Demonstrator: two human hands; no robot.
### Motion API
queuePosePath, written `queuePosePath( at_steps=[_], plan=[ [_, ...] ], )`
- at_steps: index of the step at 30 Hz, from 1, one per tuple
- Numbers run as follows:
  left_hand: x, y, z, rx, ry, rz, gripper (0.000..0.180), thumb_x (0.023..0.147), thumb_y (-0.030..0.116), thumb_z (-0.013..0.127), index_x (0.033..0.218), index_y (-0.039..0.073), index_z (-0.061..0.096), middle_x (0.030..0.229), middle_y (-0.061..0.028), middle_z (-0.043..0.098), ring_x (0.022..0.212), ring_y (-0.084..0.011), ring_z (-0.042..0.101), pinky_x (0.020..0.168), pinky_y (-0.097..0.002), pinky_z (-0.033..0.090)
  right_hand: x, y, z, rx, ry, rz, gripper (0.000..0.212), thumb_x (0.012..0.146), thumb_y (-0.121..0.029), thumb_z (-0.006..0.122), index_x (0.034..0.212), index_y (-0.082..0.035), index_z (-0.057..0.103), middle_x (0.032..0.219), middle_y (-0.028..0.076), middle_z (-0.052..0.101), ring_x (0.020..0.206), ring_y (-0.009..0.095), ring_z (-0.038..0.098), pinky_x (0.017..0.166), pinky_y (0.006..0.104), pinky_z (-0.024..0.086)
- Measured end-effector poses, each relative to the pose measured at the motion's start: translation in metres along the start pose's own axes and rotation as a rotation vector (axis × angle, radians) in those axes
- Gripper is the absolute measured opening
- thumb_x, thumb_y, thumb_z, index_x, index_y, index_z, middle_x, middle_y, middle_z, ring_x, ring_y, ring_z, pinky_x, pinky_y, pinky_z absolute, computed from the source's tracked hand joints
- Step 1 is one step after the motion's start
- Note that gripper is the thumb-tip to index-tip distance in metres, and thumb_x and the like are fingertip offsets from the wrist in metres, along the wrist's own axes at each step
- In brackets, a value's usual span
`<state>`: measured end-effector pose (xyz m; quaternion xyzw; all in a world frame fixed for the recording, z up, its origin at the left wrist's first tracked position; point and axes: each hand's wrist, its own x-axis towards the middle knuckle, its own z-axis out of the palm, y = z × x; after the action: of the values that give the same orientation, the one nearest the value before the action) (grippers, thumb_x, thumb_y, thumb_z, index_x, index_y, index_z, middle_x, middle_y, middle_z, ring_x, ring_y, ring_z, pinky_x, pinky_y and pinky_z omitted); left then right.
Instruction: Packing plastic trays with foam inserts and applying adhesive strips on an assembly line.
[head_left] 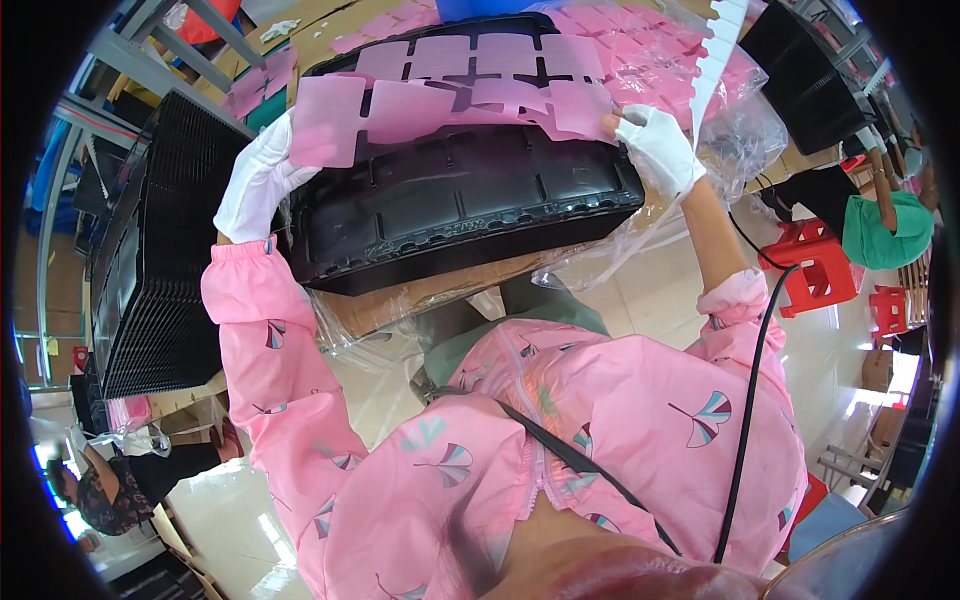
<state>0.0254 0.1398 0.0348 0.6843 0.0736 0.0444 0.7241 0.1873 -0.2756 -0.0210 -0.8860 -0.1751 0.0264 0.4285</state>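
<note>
Over the black tray [470,205] in the head view, a slotted pink sheet [410,108] is held up between two gloved hands. The left grip [258,180] is closed on its left end, and the right grip [655,148] pinches its right end at the fingertips. The step in hand looks like handling the sheet across the tray; whether it is being laid or lifted, I cannot tell. The next move seems to call for both ends held level, so the thin sheet neither sags nor folds. Beneath is a brown desk [365,312], with clear film [745,140] and more pink sheets [640,50] beyond the tray. Around it are a tall stack [175,250] of black trays at left, a red stool [818,265] on the pale tiled floor [645,285], and a co-worker in green [888,230] at right.
</note>
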Motion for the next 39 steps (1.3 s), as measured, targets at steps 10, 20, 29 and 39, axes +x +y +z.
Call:
queuePosePath(
  at_steps=[10,20,29,39],
  plan=[
    [0.002,-0.007,0.018,0.182,0.102,0.119,0.047,0.084,0.010,0.066,0.126,-0.004,0.051,0.111,-0.0059,0.062,0.097,-0.0112,0.059,0.085,-0.0237,0.046,0.008,-0.012,0.005,0.041,0.019,0.070,0.051,0.080,-0.043,0.065,0.098,0.004,0.064,0.086,0.015,0.066,0.082,0.023,0.061,0.076,0.0322,0.046],
    [-0.008,-0.011,0.027,0.165,0.175,0.012,0.044,0.087,0.011,0.064,0.126,-0.002,0.051,0.112,-0.0057,0.062,0.094,-0.0121,0.061,0.082,-0.0242,0.050,0.021,-0.002,0.013,-0.053,-0.033,-0.007,0.051,0.080,-0.042,0.065,0.107,0.000,0.063,0.102,0.017,0.064,0.098,0.027,0.061,0.087,0.0321,0.044],
    [0.022,-0.004,0.012,-0.094,0.288,0.111,0.039,0.087,0.008,0.062,0.124,-0.002,0.052,0.106,-0.0061,0.061,0.088,-0.0135,0.063,0.066,-0.0210,0.051,0.108,-0.026,0.008,0.216,0.324,-0.288,0.034,0.087,-0.026,0.060,0.108,0.001,0.062,0.087,0.004,0.063,0.072,0.009,0.055,0.063,0.0264,0.048],
    [0.010,-0.008,0.012,0.018,0.362,-0.042,0.042,0.086,0.013,0.065,0.123,0.000,0.053,0.098,-0.0039,0.062,0.070,-0.0115,0.063,0.048,-0.0145,0.042,0.134,-0.011,0.012,-0.525,0.044,-0.417,0.029,0.085,-0.023,0.055,0.092,0.003,0.064,0.087,0.015,0.065,0.077,0.025,0.062,0.073,0.0334,0.048]
  ],
)
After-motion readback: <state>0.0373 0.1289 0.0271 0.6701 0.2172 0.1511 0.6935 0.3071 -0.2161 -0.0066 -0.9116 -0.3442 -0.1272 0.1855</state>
